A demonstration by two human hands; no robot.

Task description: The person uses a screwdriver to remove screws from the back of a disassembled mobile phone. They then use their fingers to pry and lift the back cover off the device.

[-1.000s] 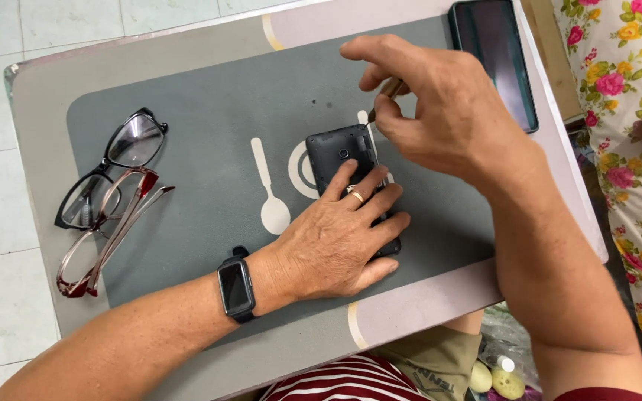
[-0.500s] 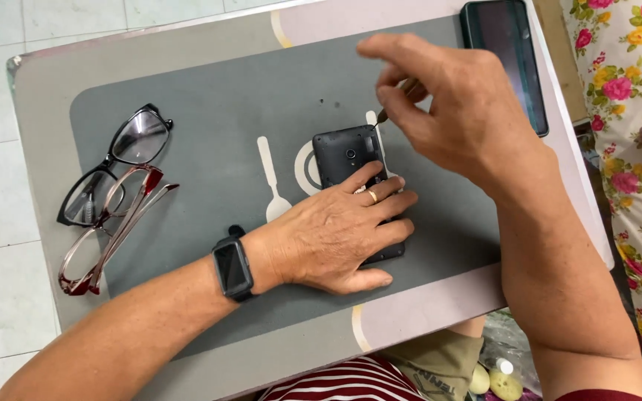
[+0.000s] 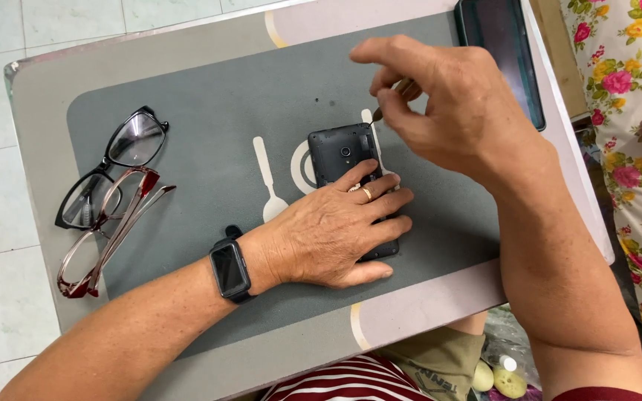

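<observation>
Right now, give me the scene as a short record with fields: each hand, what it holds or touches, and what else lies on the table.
left hand: flat on the black phone, pressing it to the mat
right hand: pinches a thin tool, tip at the phone's upper right edge
black phone: back up, camera lens visible, on the grey mat
wrist: dark smartwatch on the left arm
left of mat: black glasses and red-framed glasses, overlapping
top right: second dark phone, screen up

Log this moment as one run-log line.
left hand: pressing dark phone flat on grey mat | right hand: holding thin tool at phone's edge
</observation>
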